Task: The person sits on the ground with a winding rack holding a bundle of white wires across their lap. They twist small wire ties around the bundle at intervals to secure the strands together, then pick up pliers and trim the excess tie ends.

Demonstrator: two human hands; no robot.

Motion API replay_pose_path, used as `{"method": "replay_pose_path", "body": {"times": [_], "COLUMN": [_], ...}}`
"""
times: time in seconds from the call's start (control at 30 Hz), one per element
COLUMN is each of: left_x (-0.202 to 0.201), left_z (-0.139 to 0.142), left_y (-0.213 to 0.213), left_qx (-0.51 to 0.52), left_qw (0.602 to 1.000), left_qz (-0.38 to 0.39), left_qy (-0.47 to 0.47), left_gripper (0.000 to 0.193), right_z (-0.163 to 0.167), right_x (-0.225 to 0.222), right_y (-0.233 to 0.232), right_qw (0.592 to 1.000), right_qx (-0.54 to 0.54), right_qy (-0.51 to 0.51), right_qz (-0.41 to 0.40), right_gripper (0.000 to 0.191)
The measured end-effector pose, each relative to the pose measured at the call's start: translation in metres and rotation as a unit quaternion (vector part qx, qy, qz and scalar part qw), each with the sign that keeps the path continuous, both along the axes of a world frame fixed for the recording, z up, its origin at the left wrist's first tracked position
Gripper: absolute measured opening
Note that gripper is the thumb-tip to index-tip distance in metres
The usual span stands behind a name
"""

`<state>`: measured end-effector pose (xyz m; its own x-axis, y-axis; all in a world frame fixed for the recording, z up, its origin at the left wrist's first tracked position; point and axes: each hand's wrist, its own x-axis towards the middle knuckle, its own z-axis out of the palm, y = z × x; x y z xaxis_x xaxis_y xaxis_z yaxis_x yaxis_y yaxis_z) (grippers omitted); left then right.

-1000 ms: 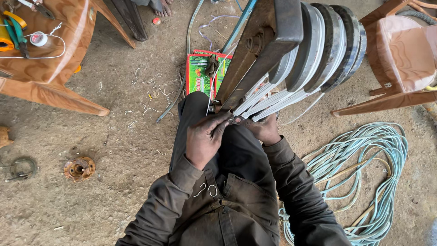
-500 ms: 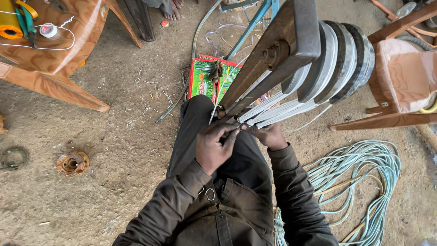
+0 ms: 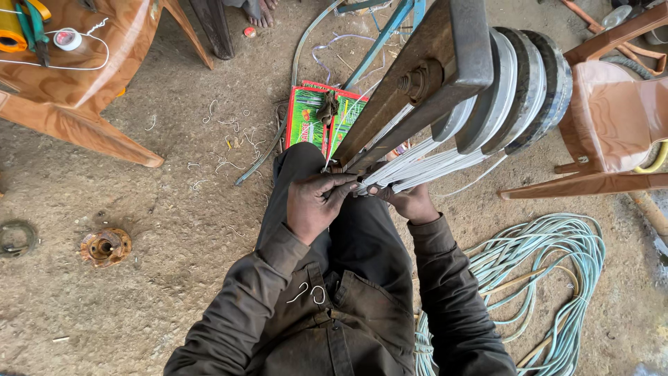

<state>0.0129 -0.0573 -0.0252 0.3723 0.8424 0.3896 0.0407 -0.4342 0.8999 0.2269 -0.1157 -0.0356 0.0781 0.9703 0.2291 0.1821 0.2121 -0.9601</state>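
A bundle of white wire strands (image 3: 424,167) runs from the grooved wheels (image 3: 515,87) of a metal winding frame (image 3: 424,83) down to my lap. My left hand (image 3: 316,205) closes over the near end of the bundle, its fingers pinching the strands. From the right side my right hand (image 3: 412,203) grips the same bundle just below the frame. Both arms wear dark brown sleeves, and my dark trousers lie beneath the hands.
A red and green box (image 3: 323,118) lies on the dirt floor ahead. Brown plastic chairs stand at left (image 3: 76,76) and right (image 3: 612,118). A pale blue hose coil (image 3: 550,292) lies at right, with a rusty round part (image 3: 106,246) at left.
The view has shifted slightly. My left hand has slid up along the bundle toward the frame, while my right hand stays gripping the strands.
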Motion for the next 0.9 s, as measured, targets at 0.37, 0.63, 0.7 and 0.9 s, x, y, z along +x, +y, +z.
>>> {"method": "replay_pose_path", "body": {"times": [0.37,0.63,0.7,0.9], "left_x": [0.02,0.026,0.022,0.003], "left_z": [0.004,0.004,0.004,0.006], "left_y": [-0.033,-0.048,-0.045,-0.014], "left_qx": [0.008,0.063,0.053,0.019], "left_qw": [0.994,0.989,0.992,0.999], "left_qz": [0.105,0.132,0.117,0.024], "left_qy": [-0.026,-0.012,-0.006,-0.012], "left_gripper": [0.013,0.019,0.019,0.014], "right_z": [-0.01,-0.013,-0.011,-0.006], "right_x": [-0.007,-0.01,-0.009,-0.007], "right_y": [-0.007,-0.011,-0.01,-0.007], "right_qw": [0.997,0.997,0.996,0.999], "right_qx": [-0.019,0.001,-0.013,-0.029], "right_qy": [0.065,0.06,0.074,0.029], "right_qz": [-0.024,-0.048,-0.038,-0.025], "right_gripper": [0.048,0.072,0.072,0.064]}}
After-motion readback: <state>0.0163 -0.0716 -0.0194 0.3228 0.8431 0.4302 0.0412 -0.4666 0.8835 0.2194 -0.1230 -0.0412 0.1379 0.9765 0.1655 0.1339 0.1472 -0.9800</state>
